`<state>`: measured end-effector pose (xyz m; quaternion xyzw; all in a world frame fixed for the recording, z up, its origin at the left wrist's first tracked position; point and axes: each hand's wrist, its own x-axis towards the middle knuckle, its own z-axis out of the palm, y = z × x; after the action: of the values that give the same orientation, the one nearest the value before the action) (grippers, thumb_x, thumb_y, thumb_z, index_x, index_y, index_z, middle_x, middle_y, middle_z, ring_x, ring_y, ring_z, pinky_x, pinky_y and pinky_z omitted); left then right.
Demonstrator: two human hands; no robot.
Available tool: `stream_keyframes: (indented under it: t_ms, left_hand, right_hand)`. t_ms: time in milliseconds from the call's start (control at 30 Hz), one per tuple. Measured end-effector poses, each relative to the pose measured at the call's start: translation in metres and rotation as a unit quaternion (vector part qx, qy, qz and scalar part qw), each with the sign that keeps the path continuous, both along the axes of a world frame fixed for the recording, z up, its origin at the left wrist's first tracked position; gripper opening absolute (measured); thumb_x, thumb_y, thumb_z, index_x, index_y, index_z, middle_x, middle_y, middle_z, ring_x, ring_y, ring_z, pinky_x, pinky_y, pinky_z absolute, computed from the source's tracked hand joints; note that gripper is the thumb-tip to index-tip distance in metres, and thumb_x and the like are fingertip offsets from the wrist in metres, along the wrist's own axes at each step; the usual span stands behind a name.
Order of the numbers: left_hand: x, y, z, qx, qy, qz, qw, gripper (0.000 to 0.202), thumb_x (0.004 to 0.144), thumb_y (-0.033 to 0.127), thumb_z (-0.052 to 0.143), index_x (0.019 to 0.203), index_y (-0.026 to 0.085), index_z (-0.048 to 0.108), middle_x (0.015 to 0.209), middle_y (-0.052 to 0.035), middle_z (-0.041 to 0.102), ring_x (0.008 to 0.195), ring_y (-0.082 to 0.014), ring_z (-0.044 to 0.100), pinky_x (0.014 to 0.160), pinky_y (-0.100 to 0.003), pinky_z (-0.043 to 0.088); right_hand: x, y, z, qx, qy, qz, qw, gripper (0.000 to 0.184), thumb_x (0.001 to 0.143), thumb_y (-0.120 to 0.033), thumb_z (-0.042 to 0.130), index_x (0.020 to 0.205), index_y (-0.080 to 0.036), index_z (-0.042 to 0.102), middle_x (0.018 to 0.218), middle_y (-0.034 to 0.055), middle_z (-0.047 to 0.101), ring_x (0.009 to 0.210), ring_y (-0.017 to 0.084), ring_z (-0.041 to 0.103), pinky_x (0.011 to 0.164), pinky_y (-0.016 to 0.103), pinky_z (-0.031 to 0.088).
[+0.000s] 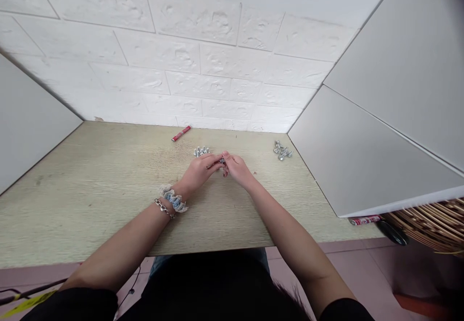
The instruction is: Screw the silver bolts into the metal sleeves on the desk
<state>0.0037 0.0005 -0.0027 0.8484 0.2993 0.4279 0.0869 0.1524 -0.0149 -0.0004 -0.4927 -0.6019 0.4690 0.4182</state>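
Note:
Above the middle of the table, my left hand [198,170] and my right hand [237,170] meet, fingertips closed around a small metal bolt [222,160]. Fingers cover most of it, so its full shape is hidden. Just behind my left hand, several silver bolts [201,151] stand upright, close together. Farther right lies a loose heap of silver bolts [282,151], apart from my hands.
A red tube-like stick [181,133] lies near the white brick wall [203,79]. Grey panels [362,152] border the table [119,190] on both sides. Beyond the right panel are another red tube [365,220], a black object [392,232] and a coiled brown bundle [431,224].

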Motion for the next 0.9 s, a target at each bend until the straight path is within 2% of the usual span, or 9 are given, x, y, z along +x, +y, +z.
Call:
stream_keyframes:
  t_ms: [200,267,333,433,500,567,667,767,900]
  left_hand:
    - [-0.0015,0.0012,0.002,0.006,-0.019,0.007,1.0,0.022,0.082,0.028,0.053,0.1,0.019,0.062,0.082,-0.0028,0.066,0.073,-0.0118,0.06,0.068,-0.022,0.047]
    - [-0.0011,0.0018,0.0015,0.021,-0.026,0.002,0.999,0.022,0.081,0.027,0.053,0.1,0.018,0.062,0.085,-0.0036,0.066,0.075,-0.0116,0.06,0.068,-0.022,0.047]
    - [-0.0004,0.0019,0.0005,0.033,-0.028,-0.005,0.999,0.023,0.082,0.027,0.053,0.101,0.018,0.061,0.088,-0.0041,0.065,0.075,-0.0113,0.06,0.068,-0.022,0.047]
    - [0.0006,0.0012,-0.0002,0.033,-0.02,-0.007,0.999,0.023,0.081,0.028,0.054,0.101,0.018,0.061,0.084,-0.0031,0.065,0.072,-0.0107,0.059,0.067,-0.021,0.047]
    - [0.0009,0.0005,0.0001,0.034,-0.016,-0.007,0.999,0.023,0.081,0.029,0.053,0.1,0.018,0.062,0.08,-0.0025,0.064,0.07,-0.0103,0.059,0.065,-0.021,0.047]
    - [0.0008,0.0,0.0009,0.038,-0.013,-0.006,0.999,0.023,0.082,0.03,0.053,0.098,0.018,0.062,0.078,-0.0025,0.064,0.068,-0.0101,0.059,0.064,-0.02,0.047]
    - [0.0007,-0.0003,0.0027,0.039,-0.013,-0.01,0.999,0.021,0.082,0.03,0.053,0.095,0.017,0.063,0.078,-0.0025,0.064,0.069,-0.0102,0.059,0.064,-0.02,0.047]
    - [0.0003,-0.001,0.0047,0.036,-0.021,-0.011,0.999,0.019,0.081,0.027,0.054,0.095,0.018,0.064,0.078,-0.002,0.065,0.069,-0.0101,0.06,0.064,-0.019,0.047]
    - [-0.0016,-0.0036,0.0062,0.045,-0.033,0.003,0.998,0.02,0.079,0.026,0.057,0.096,0.017,0.063,0.082,-0.0028,0.066,0.071,-0.0104,0.06,0.064,-0.02,0.049]
  right_hand:
    - [0.001,-0.0018,0.005,0.04,0.026,0.021,0.999,0.031,0.082,-0.043,0.037,0.068,-0.018,0.045,0.059,-0.0023,0.046,0.055,0.009,0.046,0.057,0.024,0.039]
    - [0.0007,-0.0014,0.0055,0.041,0.069,0.036,0.996,0.015,0.077,-0.033,0.045,0.073,-0.019,0.043,0.065,-0.0032,0.046,0.058,0.009,0.046,0.058,0.024,0.04]
    - [0.0001,-0.001,0.0052,0.043,0.107,0.037,0.993,0.013,0.072,-0.027,0.049,0.076,-0.02,0.039,0.069,-0.0039,0.046,0.06,0.009,0.047,0.057,0.023,0.04]
    - [-0.0007,-0.0011,0.004,0.047,0.086,-0.008,0.995,0.015,0.077,-0.034,0.045,0.074,-0.02,0.04,0.064,-0.0038,0.045,0.058,0.01,0.046,0.056,0.023,0.039]
    - [-0.0006,-0.0018,0.0033,0.036,0.024,-0.034,0.998,0.032,0.082,-0.045,0.037,0.065,-0.018,0.044,0.056,-0.0027,0.044,0.054,0.01,0.045,0.056,0.024,0.038]
    - [0.0,-0.0024,0.0032,0.021,-0.027,-0.034,0.999,0.046,0.082,-0.053,0.033,0.056,-0.017,0.044,0.05,-0.0015,0.043,0.051,0.011,0.045,0.055,0.024,0.037]
    - [0.0013,-0.0028,0.0043,0.012,-0.044,-0.019,0.999,0.051,0.08,-0.057,0.033,0.051,-0.017,0.043,0.047,-0.001,0.043,0.049,0.011,0.044,0.055,0.025,0.036]
    - [0.0022,-0.0025,0.0056,0.032,-0.023,0.0,0.999,0.044,0.081,-0.051,0.035,0.056,-0.017,0.045,0.051,-0.0011,0.044,0.053,0.011,0.044,0.057,0.025,0.036]
    - [0.0011,-0.0017,0.0045,0.042,0.129,0.061,0.989,0.015,0.071,-0.031,0.05,0.074,-0.02,0.041,0.069,-0.0025,0.047,0.063,0.01,0.046,0.061,0.024,0.038]
